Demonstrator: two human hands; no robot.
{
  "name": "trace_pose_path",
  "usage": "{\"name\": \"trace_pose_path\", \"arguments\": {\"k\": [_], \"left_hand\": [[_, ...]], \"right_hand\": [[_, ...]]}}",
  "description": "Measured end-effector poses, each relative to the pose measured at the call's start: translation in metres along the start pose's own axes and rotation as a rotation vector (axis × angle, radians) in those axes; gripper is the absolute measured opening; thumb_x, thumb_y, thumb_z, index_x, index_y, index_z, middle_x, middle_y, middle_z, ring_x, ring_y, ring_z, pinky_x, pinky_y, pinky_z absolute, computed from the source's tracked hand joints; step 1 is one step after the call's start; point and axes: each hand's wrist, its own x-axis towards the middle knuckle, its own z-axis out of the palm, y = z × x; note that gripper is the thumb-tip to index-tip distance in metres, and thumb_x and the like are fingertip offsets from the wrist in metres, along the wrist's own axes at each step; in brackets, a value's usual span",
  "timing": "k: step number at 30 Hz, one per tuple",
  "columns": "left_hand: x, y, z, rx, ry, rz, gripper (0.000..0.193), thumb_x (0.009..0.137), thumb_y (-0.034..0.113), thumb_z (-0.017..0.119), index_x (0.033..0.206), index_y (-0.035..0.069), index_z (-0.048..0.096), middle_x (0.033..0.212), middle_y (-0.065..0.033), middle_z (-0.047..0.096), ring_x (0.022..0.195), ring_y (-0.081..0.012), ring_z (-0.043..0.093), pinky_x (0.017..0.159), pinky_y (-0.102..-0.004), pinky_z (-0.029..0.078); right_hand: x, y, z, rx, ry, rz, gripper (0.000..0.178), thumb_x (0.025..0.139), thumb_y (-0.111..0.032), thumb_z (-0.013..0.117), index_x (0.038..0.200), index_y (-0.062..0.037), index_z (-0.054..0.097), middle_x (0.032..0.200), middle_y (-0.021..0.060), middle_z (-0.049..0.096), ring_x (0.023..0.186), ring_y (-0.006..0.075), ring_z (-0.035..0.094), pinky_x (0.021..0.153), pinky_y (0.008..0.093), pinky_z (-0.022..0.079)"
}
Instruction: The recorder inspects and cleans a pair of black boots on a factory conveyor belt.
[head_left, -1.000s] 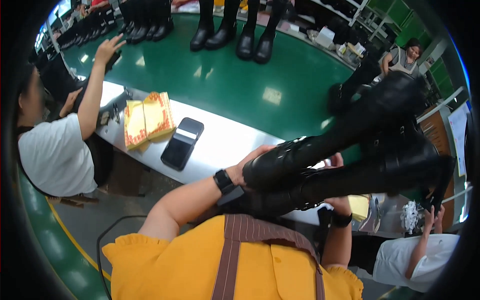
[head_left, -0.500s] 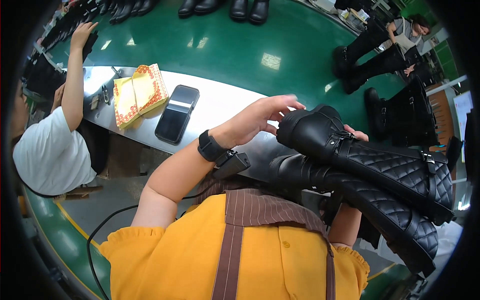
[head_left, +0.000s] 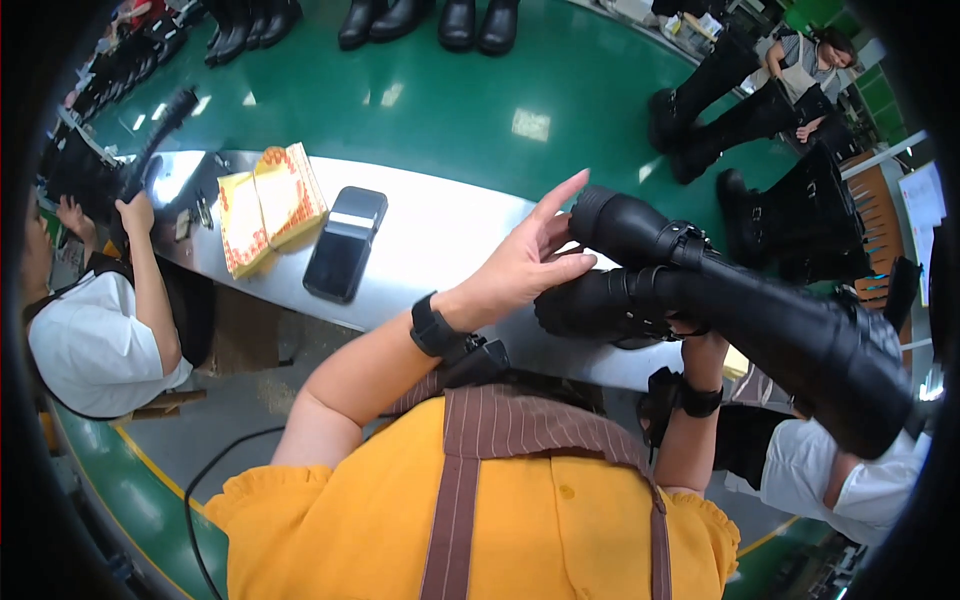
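Observation:
Two tall black leather boots with buckled straps lie one over the other in front of me, held up at the table edge. The upper boot (head_left: 790,315) points its toe at my left hand, and its shaft runs to the lower right. Below it shows the foot of the lower boot (head_left: 605,303); its shaft is mostly hidden. My left hand (head_left: 515,262) is open at the toes, index finger stretched up beside the upper sole and thumb extended between the two toes. My right hand (head_left: 698,335) grips the boots from beneath, its fingers largely hidden.
On the metal table edge (head_left: 420,220) lie a phone (head_left: 346,245) and a tied stack of yellow paper (head_left: 262,210). Black boots (head_left: 478,25) stand across the green tabletop (head_left: 430,110); more boots (head_left: 790,220) stand at right. A co-worker (head_left: 100,320) sits at left, another person's sleeve (head_left: 815,470) shows at right.
The boots have turned over in my hands: quilted shafts faced up before, a smooth shaft does now. My left index finger has straightened. The left co-worker's raised arm has come down.

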Motion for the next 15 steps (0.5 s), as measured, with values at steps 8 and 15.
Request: {"name": "trace_pose_path", "arguments": {"k": [8, 15], "left_hand": [[0.022, -0.016, -0.085, -0.033, 0.549, 0.020, 0.034, 0.093, 0.013, 0.054, 0.126, 0.003, 0.049, 0.114, -0.0107, 0.053, 0.106, -0.0207, 0.056, 0.093, -0.0347, 0.047], [0.022, -0.037, -0.132, -0.023, 0.716, -0.052, 0.023, 0.092, 0.012, 0.056, 0.113, 0.003, 0.056, 0.096, -0.0051, 0.059, 0.084, -0.0135, 0.059, 0.080, -0.0272, 0.049]], "right_hand": [[0.126, -0.013, 0.047, 0.080, 0.134, 0.094, 0.029, 0.068, -0.001, 0.076, 0.096, 0.0046, 0.069, 0.095, 0.0051, 0.064, 0.088, 0.0177, 0.061, 0.084, 0.0300, 0.047], [0.379, 0.049, 0.077, -0.377, 0.396, 0.234, 0.046, 0.072, -0.038, 0.078, 0.093, 0.0023, 0.071, 0.114, 0.0248, 0.054, 0.115, 0.0346, 0.048, 0.093, 0.0400, 0.044]]}}
